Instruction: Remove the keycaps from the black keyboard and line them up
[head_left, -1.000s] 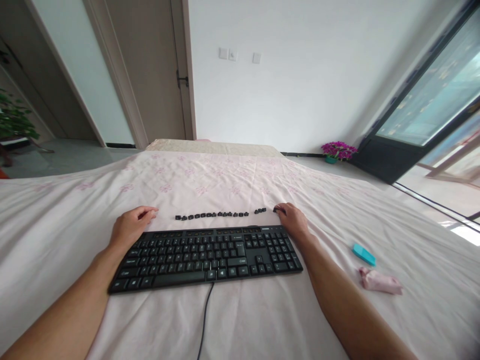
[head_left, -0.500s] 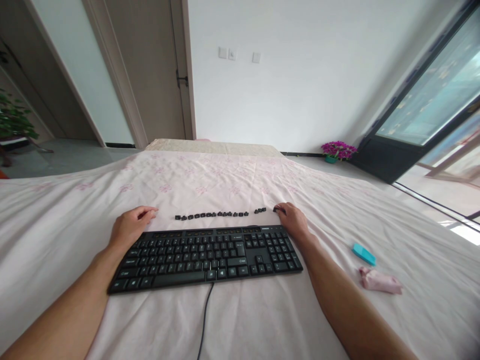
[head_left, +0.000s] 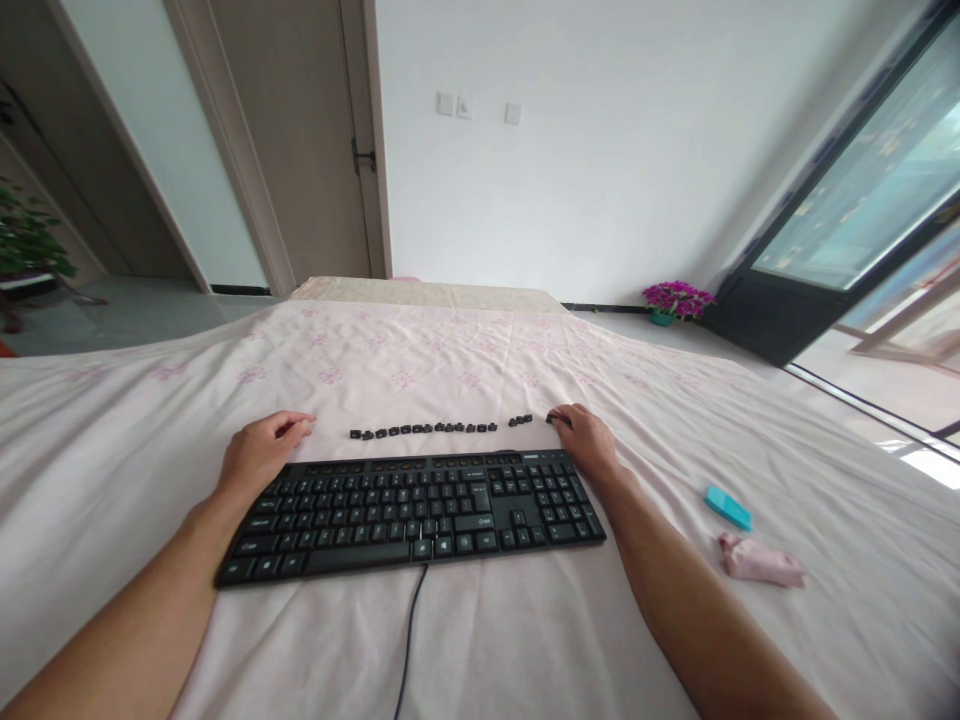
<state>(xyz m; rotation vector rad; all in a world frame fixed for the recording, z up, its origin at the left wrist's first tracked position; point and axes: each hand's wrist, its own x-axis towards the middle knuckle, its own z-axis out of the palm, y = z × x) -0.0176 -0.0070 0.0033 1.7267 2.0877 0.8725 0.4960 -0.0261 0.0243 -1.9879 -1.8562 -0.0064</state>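
Observation:
A black keyboard (head_left: 360,510) lies on the pink floral sheet, the keycaps gone from its far row. Behind it several loose black keycaps (head_left: 417,429) form an uneven line, with a small separate group (head_left: 519,420) at its right end. My right hand (head_left: 583,437) rests past the keyboard's far right corner, thumb and fingers pinched on a dark keycap (head_left: 553,417). At the far left corner is my left hand (head_left: 262,446), its fingers curled together near the sheet; whether anything sits between them is hidden.
To the right lie a flat blue object (head_left: 727,508) and a crumpled pink cloth bundle (head_left: 761,562). The keyboard's cable (head_left: 411,635) runs toward me over the sheet (head_left: 495,640). Purple flowers (head_left: 677,300) stand by the wall.

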